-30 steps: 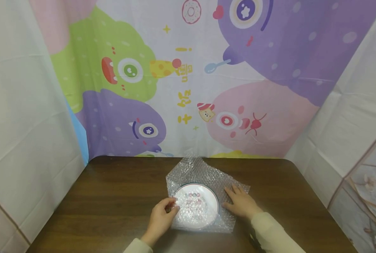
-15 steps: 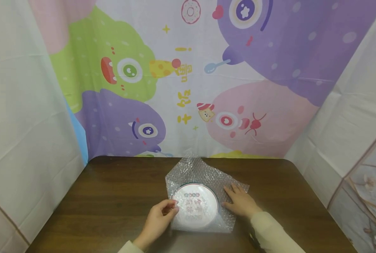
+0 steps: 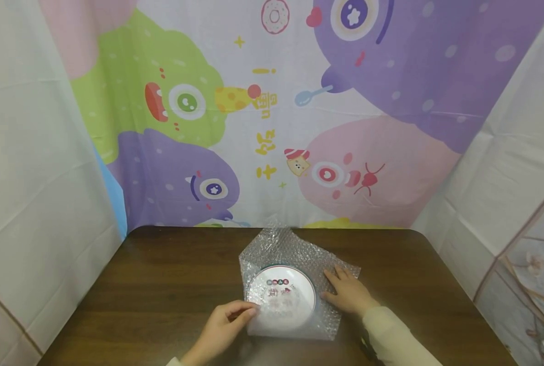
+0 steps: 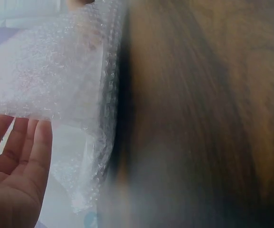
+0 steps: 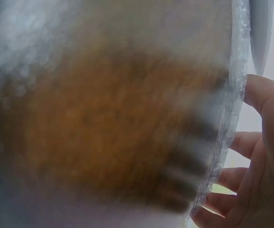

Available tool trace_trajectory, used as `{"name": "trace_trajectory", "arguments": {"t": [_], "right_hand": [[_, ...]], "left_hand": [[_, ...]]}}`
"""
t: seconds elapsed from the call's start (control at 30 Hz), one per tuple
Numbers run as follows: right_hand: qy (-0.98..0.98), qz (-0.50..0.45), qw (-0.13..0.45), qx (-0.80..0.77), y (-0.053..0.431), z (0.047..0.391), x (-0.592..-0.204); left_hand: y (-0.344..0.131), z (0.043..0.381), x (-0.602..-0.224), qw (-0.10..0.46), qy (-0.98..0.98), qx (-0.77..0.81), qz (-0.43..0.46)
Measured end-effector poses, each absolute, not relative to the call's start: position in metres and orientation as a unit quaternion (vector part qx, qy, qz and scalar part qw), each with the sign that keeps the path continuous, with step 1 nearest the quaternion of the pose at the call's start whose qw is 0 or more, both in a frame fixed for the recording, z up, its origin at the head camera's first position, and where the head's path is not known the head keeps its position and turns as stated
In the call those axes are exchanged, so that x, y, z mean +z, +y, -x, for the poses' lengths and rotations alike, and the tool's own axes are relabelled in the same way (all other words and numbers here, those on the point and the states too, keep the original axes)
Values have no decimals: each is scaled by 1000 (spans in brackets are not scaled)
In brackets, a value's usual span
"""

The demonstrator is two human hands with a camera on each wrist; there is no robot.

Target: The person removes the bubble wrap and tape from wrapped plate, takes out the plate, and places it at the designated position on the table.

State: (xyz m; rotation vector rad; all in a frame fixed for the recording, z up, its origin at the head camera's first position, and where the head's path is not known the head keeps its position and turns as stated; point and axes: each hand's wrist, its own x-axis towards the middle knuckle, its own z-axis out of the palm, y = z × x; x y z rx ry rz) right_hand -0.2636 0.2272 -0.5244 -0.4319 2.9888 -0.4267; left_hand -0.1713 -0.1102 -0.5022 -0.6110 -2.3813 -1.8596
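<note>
Since a second ago the left hand (image 3: 221,325) has slid a little nearer the person along the edge of the bubble wrap (image 3: 281,246), and the plate's upper print shows more sharply; the right hand (image 3: 351,292) has stayed put. Behind everything hangs a backdrop (image 3: 272,117) printed with green, purple and pink cartoon figures, with pale side panels (image 3: 34,173) to left and right. Below it spreads the dark wooden table (image 3: 171,284). On the table lies the wrap, its far corner reaching up against the foot of the backdrop. The round white plate (image 3: 283,300) with a dark rim lies on the wrap, between the hands; clear film hazes its near part and gets in the way of the lower print. The right hand rests on the wrap beside the plate, fingers straight and spread. The left hand pinches the wrap's left edge between thumb and fingers. A pale sleeve (image 3: 392,335) partly hides a small dark object (image 3: 366,343), too unclear to name. The left wrist view, unlike the head view, shows the left fingertips side by side at the film's edge; the right wrist view, mostly blurred, shows the right fingertips against the wrap.
</note>
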Motion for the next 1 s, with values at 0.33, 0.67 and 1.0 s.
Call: {"name": "trace_trajectory", "arguments": {"t": [0.33, 0.67, 1.0], "right_hand": [[978, 142, 38, -144, 227, 261, -523], [979, 143, 41, -142, 228, 262, -526], [978, 146, 34, -144, 228, 261, -526]], "left_hand": [[-111, 167, -503, 26, -772, -588, 242], [-112, 159, -504, 10, -825, -476, 305], [-110, 157, -514, 24, -885, -318, 338]]}}
